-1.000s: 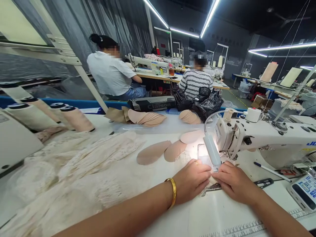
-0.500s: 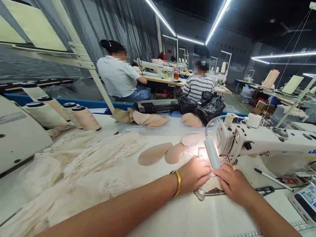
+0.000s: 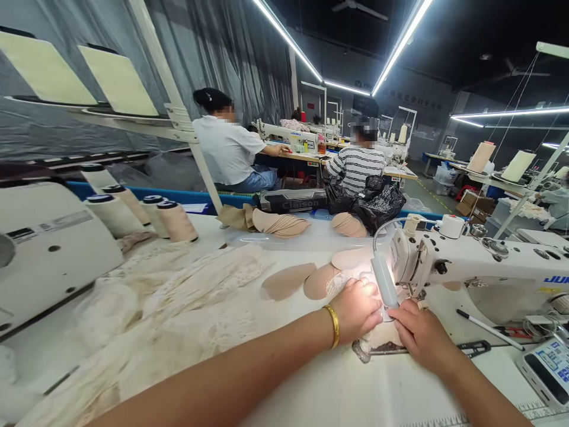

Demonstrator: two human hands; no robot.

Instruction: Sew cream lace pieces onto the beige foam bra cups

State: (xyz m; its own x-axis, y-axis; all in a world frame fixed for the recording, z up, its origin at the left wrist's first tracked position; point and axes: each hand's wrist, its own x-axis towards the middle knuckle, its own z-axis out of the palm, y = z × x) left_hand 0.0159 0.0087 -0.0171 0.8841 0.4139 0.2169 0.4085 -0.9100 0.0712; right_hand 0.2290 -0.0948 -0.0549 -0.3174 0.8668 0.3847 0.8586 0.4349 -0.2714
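Under the head of a white sewing machine (image 3: 471, 255), a small lamp (image 3: 384, 281) on a bent metal neck lights the work. My left hand (image 3: 358, 305), with a gold bangle at the wrist, is closed on pale lace fabric (image 3: 335, 284) just left of the lamp. Close by on the right, my right hand (image 3: 420, 332) pinches the edge of the same pale piece beside the needle area. The fingertips of both hands nearly meet; the lamp and fingers hide the needle and most of the held cloth. Beige oval pads (image 3: 288, 280) lie beyond my left hand.
A heap of cream lace (image 3: 178, 314) covers the table's left side, with thread cones (image 3: 175, 222) behind it. Stacked pads (image 3: 282, 223) lie at the back. Right of the machine are a pen (image 3: 489, 330) and a control box (image 3: 549, 367). Two people sit farther off.
The view has shifted slightly, so the scene sits farther right on the left side. Both hands stay close together on the fabric. The seated person in white now reaches an arm forward.
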